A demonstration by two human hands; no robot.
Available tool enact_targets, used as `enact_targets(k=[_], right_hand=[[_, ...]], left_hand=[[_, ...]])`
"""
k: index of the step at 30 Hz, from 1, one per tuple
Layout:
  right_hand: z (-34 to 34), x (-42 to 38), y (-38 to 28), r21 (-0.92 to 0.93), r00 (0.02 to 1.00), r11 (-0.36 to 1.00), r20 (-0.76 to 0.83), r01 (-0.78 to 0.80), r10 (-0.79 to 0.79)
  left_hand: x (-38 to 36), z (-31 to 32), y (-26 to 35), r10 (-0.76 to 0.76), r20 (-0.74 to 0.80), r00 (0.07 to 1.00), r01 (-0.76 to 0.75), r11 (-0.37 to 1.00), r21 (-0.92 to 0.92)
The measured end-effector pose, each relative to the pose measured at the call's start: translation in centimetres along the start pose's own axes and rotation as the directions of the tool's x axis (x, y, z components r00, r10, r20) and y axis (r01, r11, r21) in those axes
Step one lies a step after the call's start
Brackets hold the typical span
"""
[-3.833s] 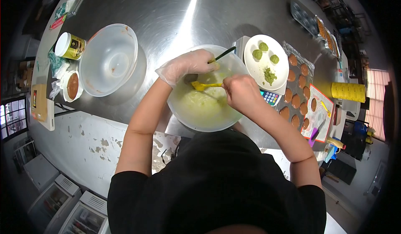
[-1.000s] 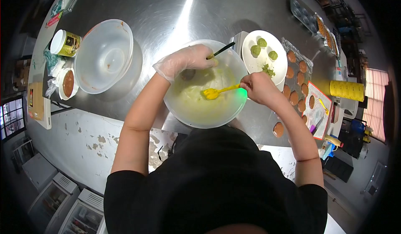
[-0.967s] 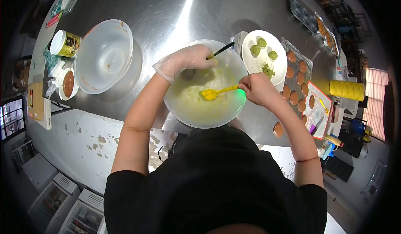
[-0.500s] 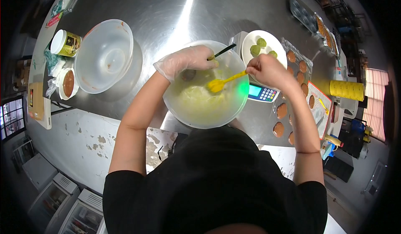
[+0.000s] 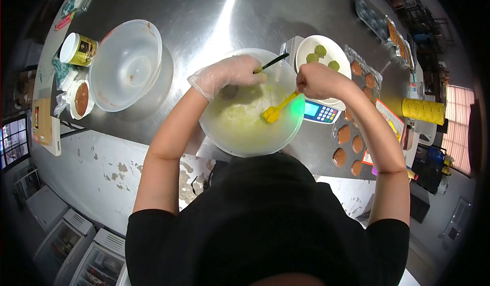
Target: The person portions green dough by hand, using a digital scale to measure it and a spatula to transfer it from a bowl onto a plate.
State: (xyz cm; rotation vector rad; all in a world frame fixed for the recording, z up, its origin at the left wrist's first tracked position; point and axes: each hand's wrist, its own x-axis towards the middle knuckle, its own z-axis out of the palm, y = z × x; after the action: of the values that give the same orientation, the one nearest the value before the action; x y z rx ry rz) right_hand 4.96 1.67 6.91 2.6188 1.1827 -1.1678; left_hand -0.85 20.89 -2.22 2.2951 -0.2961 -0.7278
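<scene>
My left hand (image 5: 237, 73), in a clear glove, is closed around a black-handled utensil (image 5: 275, 60) over the far side of a translucent bowl (image 5: 250, 150). The working end of that utensil is hidden. In my bare right hand (image 5: 319, 81) is the handle of a yellow spatula (image 5: 275, 111), whose head rests inside the bowl on its right side. Pale green-yellow residue (image 5: 237, 117) smears the bowl's inner surface. Just beyond my right hand, a white plate (image 5: 306, 45) bears several green balls (image 5: 320, 50); it sits on a digital scale (image 5: 322, 113).
Another large translucent bowl (image 5: 127, 66) stands at left, beside a white-lidded tub (image 5: 79, 49) and a small container with brown filling (image 5: 81, 99). Flat brown discs (image 5: 343, 134) lie on plastic at right. Farther off are a muffin tin (image 5: 371, 18) and a yellow roll (image 5: 422, 111).
The spatula head has shifted right and toward me inside the bowl. My right hand has moved slightly left, its elbow swinging outward. My left hand has stayed in place.
</scene>
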Motion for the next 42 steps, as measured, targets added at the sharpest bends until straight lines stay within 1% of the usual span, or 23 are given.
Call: enact_targets(k=[3, 5, 8, 14, 17, 20, 23, 24, 27, 30, 33, 36, 39, 40, 42], right_hand=[[1.1, 0.3, 0.4, 0.063, 0.999, 0.998, 0.036, 0.025, -0.027], [1.7, 0.5, 0.3, 0.117, 0.997, 0.993, 0.071, 0.027, -0.035], [2.5, 0.8, 0.2, 0.199, 0.994, 0.980, 0.110, -0.007, -0.015], [4.5, 0.9, 0.3, 0.372, 0.996, 0.926, 0.089, -0.060, 0.029], [5.1, 0.6, -0.1, 0.441, 0.988, 0.886, 0.117, -0.142, 0.100], [6.6, 0.3, -0.1, 0.524, 0.994, 0.846, 0.026, -0.102, 0.104], [7.3, -0.4, -0.7, 0.569, 0.990, 0.816, -0.033, -0.096, 0.140], [8.0, -0.6, -0.7, 0.632, 0.985, 0.771, -0.069, -0.079, 0.157], [9.5, -0.9, -1.1, 0.667, 0.968, 0.740, -0.120, -0.085, 0.219], [9.3, -2.3, -1.8, 0.637, 0.946, 0.766, -0.188, -0.086, 0.263], [8.4, -4.2, -2.7, 0.562, 0.929, 0.807, -0.171, -0.182, 0.329], [9.9, -4.6, -2.7, 0.558, 0.925, 0.814, -0.203, -0.160, 0.321], [10.7, -4.0, -3.2, 0.602, 0.927, 0.790, -0.219, -0.116, 0.304], [10.6, -3.7, -3.5, 0.605, 0.925, 0.779, -0.179, -0.164, 0.334], [11.2, -3.3, -3.6, 0.650, 0.919, 0.749, -0.207, -0.126, 0.335]], left_hand=[[0.1, 0.3, -0.3, 0.036, -0.037, 0.999, -0.037, 0.999, -0.029], [0.3, 0.2, -0.3, 0.009, -0.014, 1.000, -0.009, 1.000, 0.001], [0.2, 0.1, -0.1, 0.003, -0.002, 1.000, -0.003, 1.000, 0.011], [0.7, 0.4, -0.6, 0.035, -0.001, 0.999, -0.035, 0.999, 0.019], [0.4, 0.1, -0.2, 0.024, 0.015, 1.000, -0.024, 1.000, -0.011], [-0.1, -0.1, 0.3, 0.011, 0.018, 1.000, -0.010, 0.999, -0.041], [0.1, -0.2, 0.3, -0.009, 0.021, 1.000, 0.010, 0.999, -0.045], [0.2, -0.1, 0.2, -0.021, 0.026, 0.999, 0.022, 0.999, -0.044], [0.3, 0.1, -0.1, 0.010, 0.007, 1.000, -0.010, 1.000, -0.023], [0.6, 0.3, -0.7, 0.001, 0.003, 1.000, -0.001, 1.000, -0.009], [0.3, 0.5, -1.0, 0.035, -0.032, 0.999, -0.036, 0.998, -0.047], [0.1, 0.5, -0.6, 0.043, -0.055, 0.998, -0.045, 0.999, -0.023], [-0.4, 0.2, 0.0, -0.012, -0.027, 1.000, 0.009, 0.993, -0.116], [-0.5, 0.2, 0.2, -0.027, -0.030, 0.999, 0.022, 0.988, -0.155], [-0.8, 0.1, 0.4, -0.059, -0.038, 0.998, 0.049, 0.971, -0.234]])
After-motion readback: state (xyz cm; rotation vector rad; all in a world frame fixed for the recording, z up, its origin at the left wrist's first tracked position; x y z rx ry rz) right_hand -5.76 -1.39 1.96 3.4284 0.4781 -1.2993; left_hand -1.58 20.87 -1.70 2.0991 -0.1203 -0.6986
